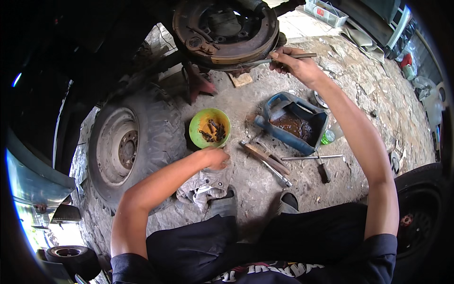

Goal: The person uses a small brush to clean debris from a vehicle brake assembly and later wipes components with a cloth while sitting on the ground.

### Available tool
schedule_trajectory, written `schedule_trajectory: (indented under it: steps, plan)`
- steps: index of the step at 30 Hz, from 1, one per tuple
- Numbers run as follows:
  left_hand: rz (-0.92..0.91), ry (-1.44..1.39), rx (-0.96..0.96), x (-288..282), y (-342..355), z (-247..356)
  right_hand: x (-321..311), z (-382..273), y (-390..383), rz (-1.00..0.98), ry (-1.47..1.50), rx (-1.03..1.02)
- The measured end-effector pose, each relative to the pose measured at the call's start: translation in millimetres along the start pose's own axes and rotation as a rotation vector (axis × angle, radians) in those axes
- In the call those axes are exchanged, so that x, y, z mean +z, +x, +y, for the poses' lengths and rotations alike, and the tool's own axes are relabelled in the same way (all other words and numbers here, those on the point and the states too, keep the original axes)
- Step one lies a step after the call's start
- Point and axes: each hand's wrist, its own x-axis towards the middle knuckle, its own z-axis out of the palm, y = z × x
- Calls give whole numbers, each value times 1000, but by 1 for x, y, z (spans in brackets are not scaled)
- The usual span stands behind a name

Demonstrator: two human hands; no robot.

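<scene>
Up at the brake assembly [227, 60], my right hand [295, 65] is closed around a long thin rod-like tool [307, 55] with a brownish end. Its grey shaft runs left along the lower edge of the rusty curved brake shoe; whether the tip touches is unclear. Low and to the left, my left hand [216, 158] has its fingers curled beside a green bowl [196, 128]. Dark bolts or similar small metal parts [213, 130] lie in the bowl's orange-brown residue. Beneath that hand is a crumpled grey cloth [203, 184]. Anything inside its fingers is hidden.
A large tyred wheel [161, 137] stands on the left. Right of the bowl sits a cut blue container [288, 139] with dark brown liquid. Metal bars, including a socket wrench [272, 170], lie near my feet. A red stand [201, 85] is under the vehicle.
</scene>
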Motion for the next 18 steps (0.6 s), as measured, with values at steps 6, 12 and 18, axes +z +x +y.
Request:
schedule_trajectory:
  steps: [6, 12, 18]
  plan:
    - [-64, 7, -42, 2, -21, -11, 64, 3, -3, 4, 219, -55]
    - [-55, 10, -37, 0, -16, -7, 25, 3, 5, 56, 63, -23]
    - [15, -18, -11, 15, -15, -10, 7, -5, -3, 29, 41, -18]
